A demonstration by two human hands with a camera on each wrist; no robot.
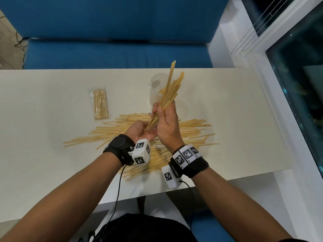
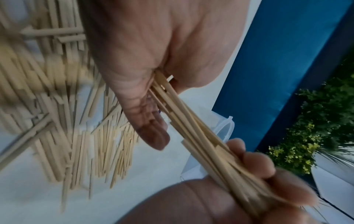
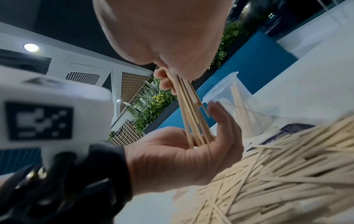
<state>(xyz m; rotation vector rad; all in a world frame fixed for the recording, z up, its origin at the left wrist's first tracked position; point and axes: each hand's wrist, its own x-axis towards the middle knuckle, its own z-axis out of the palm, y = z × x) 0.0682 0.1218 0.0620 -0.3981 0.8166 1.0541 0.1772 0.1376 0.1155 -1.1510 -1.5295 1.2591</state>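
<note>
My right hand (image 1: 166, 123) is wrapped around a bundle of flat wooden sticks (image 1: 170, 91), held tilted above the white table (image 1: 43, 119) in front of a clear plastic container (image 1: 154, 88). My left hand (image 1: 141, 130), palm up and loosely cupped, catches the bundle's lower ends. A loose pile of sticks (image 1: 104, 135) lies beneath, with a clear packet of sticks (image 1: 100, 104) to its left.

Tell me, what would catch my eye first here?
A bundle of flat wooden sticks fans upward, gripped by the right hand, its lower ends resting in the cupped left hand. Beneath the hands, a loose pile of sticks sprawls across the white table. A clear plastic container stands just behind, and a wrapped pack of sticks lies to the left.
</note>
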